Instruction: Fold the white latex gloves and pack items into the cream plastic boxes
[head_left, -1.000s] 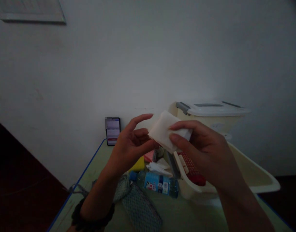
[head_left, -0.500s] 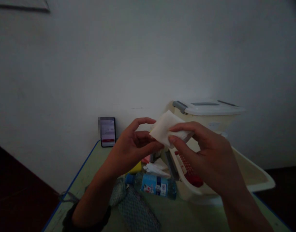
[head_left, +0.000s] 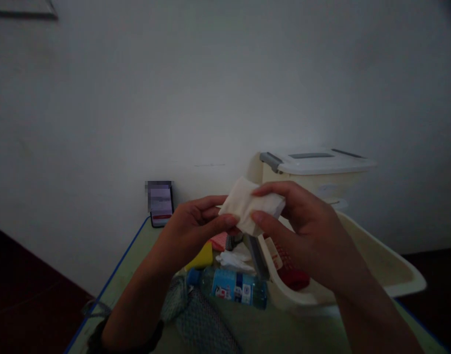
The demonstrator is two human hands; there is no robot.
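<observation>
Two bare hands hold a folded, white, soft-looking square of paper or cloth [head_left: 240, 196] in the air above a pale green table with a blue edge [head_left: 131, 258]. The left hand [head_left: 190, 228] pinches its left side, thumb on the near face and fingers partly hidden behind. The right hand [head_left: 308, 228] pinches its right side between thumb and index finger, the other fingers curled behind it. Both grips are closed to the square's thickness.

Below the grip, a clear plastic bottle with a blue cap and blue label [head_left: 229, 287] lies on its side, touching or close to a grey-blue patterned cloth [head_left: 207, 319]. Between bottle and grip are a crumpled white piece [head_left: 235, 259] and, further left, a yellow block [head_left: 202, 256]. Right of the grip, partly behind the right hand, stands an open cream plastic bin [head_left: 408, 285] containing something red [head_left: 297, 279]. Beyond the grip, to the left, a black-framed smartphone [head_left: 161, 204] leans upright.
</observation>
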